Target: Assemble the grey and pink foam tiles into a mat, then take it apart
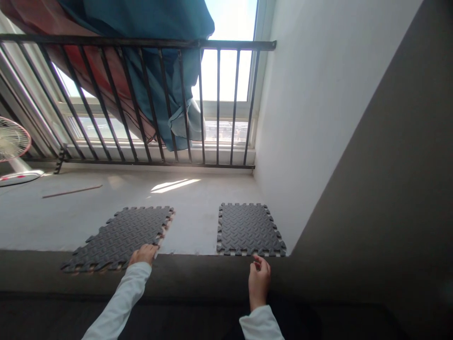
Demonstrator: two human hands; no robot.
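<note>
White sleeves (118,304) slant up from the bottom edge. The left hand (143,255) lies palm-down, fingers together over a corner of the left mat (127,231), lower left, thumb hidden; the right hand (259,283) curls loosely, thumb and forefinger parted, just below the right mat (249,227), lower right of centre.

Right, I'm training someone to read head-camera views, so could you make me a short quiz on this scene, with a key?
1. True or false: the left mat and the right mat are joined edge to edge.
2. Multiple choice: which thing does the left grip touch? A, the fan; B, the left mat; C, the thin stick.
3. Fill in: from this camera, the teal and red cloth shows behind the bars of the black ____.

Key:
1. False; a strip of the pale surface shows between them.
2. B, near its front right corner.
3. Railing.
</note>
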